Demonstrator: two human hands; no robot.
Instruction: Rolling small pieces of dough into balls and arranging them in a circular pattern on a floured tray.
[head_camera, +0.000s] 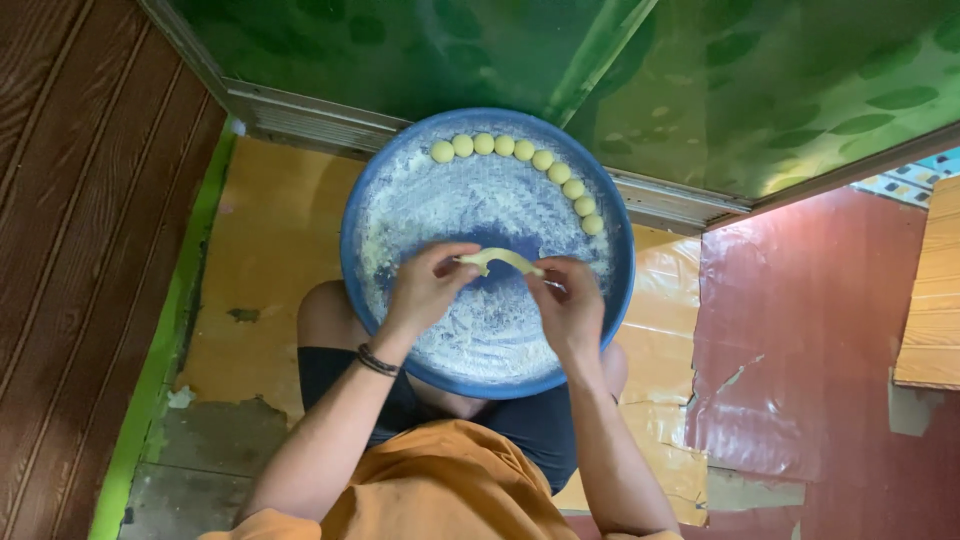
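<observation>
A round blue tray (352, 215) dusted with white flour rests on my knees. Several small pale yellow dough balls (520, 150) line its far rim in an arc. Over the middle of the tray, a short curved strip of yellow dough (500, 259) is stretched between both hands. My left hand (428, 285) pinches its left end, and my right hand (567, 300) pinches its right end. A dark band sits on my left wrist (378, 361).
A green patterned panel with a metal frame (300, 115) stands just behind the tray. Brown wood planks (80, 200) run along the left. Worn yellow floor covering (270, 230) lies underneath, with red sheeting (810, 330) at right.
</observation>
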